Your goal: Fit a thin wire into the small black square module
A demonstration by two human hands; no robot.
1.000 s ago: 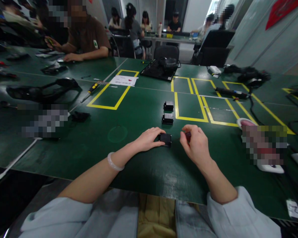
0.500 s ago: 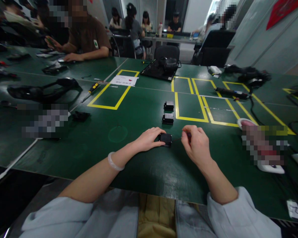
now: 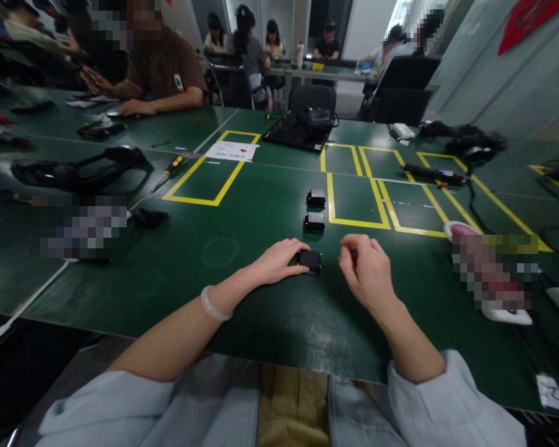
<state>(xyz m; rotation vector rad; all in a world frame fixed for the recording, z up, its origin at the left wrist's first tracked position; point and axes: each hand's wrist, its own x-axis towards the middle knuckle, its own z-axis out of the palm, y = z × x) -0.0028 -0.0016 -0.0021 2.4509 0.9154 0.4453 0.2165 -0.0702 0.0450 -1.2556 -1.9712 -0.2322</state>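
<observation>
On the bench, near edge: small black block (image 3: 310, 261) sits flat on the green bench (image 3: 261, 310), right in front of the person, between both hands.
Left hand: left hand (image 3: 278, 261) is pressed against the block's left side, fingers curled round it, pinning it down.
Right hand: right hand (image 3: 368, 270) sits just right of the block, fingertips pinched shut on a thin tool (image 3: 349, 256) with a reddish grip, its point aimed at the block's right face.
Handling, my read: the block looks rigid, boxy and light, likely to skid on the smooth bench, so clamping its two side walls is the sound grip; the top face stays free.
Beyond the block: two more black blocks (image 3: 314, 222) stand in a row farther out, apart from it, beside the yellow marked boxes (image 3: 354, 186).
Further out from the block: a black tray (image 3: 298, 131) at the far side, a screwdriver (image 3: 170, 169) up left, cables (image 3: 466, 146) up right.
Hard to tell: the tool's tip is too fine and blurred to say whether it touches the block; the block's left face is hidden by the fingers; patches left and right of the block are pixelated out.
</observation>
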